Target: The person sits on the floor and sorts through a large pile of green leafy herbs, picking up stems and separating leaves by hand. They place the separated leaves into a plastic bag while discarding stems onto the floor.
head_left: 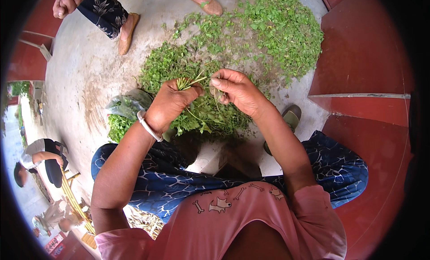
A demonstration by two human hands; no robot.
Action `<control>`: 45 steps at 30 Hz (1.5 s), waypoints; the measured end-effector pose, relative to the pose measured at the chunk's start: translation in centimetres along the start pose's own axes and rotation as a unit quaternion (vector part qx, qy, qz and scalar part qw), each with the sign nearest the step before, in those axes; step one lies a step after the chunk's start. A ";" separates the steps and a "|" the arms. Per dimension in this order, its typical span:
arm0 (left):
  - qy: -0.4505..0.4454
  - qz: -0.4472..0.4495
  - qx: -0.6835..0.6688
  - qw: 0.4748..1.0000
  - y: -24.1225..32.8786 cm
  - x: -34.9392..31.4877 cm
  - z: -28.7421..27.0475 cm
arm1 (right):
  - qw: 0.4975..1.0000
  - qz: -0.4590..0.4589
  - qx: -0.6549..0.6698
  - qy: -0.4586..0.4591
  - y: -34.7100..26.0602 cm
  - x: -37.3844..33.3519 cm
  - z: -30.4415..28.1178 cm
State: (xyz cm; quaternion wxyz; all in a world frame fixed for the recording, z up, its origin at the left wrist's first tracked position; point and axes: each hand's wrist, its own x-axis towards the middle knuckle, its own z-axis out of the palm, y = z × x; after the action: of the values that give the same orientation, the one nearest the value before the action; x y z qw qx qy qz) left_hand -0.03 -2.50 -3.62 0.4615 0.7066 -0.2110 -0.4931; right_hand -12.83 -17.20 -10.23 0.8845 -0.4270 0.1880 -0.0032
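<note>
My left hand (pixel 171 101), with a white bangle on its wrist, is closed round a small bunch of leafy green herbs. The cut stem ends (pixel 183 84) stick up past the thumb, and leaves hang below the fist. Just to the right, my right hand (pixel 236 90) is closed in a pinch, thumb against fingers. A thin strand seems to hang by its fingertips, too small to make out. Under both hands lies a heap of loose green herbs (pixel 165 65) on the concrete floor.
A larger spread of herbs (pixel 282 31) lies at the far right, beside red panels (pixel 358 58). A plastic bag (pixel 130 103) with greens sits left of my left wrist. Another person's shoes (pixel 127 36) stand beyond the heap. More people (pixel 45 157) are at the far left.
</note>
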 end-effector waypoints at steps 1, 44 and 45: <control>0.016 -0.007 0.009 1.000 0.0 0.0 0.0 | 1.000 -0.003 0.020 -0.001 -0.1 -0.1 0.2; 0.114 0.029 0.066 0.991 -0.4 -0.6 -1.1 | 0.714 0.053 -0.577 0.394 8.0 0.0 -13.6; 0.117 0.025 0.066 0.991 -0.5 -0.6 -0.9 | 0.706 0.071 -0.591 0.384 7.8 0.0 -14.3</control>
State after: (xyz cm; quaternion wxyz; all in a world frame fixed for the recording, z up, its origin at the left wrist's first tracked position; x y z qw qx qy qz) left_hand 0.40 -1.38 -3.70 0.4470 0.7830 -0.2054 -0.3806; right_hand -18.82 -22.97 -24.21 0.2996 -0.8094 0.5050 0.0077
